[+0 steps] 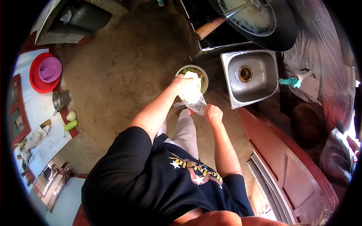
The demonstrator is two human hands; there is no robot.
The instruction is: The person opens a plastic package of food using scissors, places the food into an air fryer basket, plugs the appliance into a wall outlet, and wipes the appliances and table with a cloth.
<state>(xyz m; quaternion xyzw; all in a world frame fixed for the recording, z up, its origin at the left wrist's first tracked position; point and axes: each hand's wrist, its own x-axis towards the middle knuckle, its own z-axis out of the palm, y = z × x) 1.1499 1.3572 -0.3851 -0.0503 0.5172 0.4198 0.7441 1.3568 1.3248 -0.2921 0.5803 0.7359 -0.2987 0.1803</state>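
Your left hand holds the pale lump above the bucket, fingers part-curled around it — your right hand, toward five o'clock, grips the bag with fingers closed.

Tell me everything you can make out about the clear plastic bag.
The clear plastic bag looks thin, see-through and crumpled, with bright creases. It is spread between the person's hands, on the near side of the round container. The right hand is closed on one side of it; the whitish lump under the left hand meets its upper part. Whether the lump sits inside the bag, I cannot tell. No print can be made out on it.
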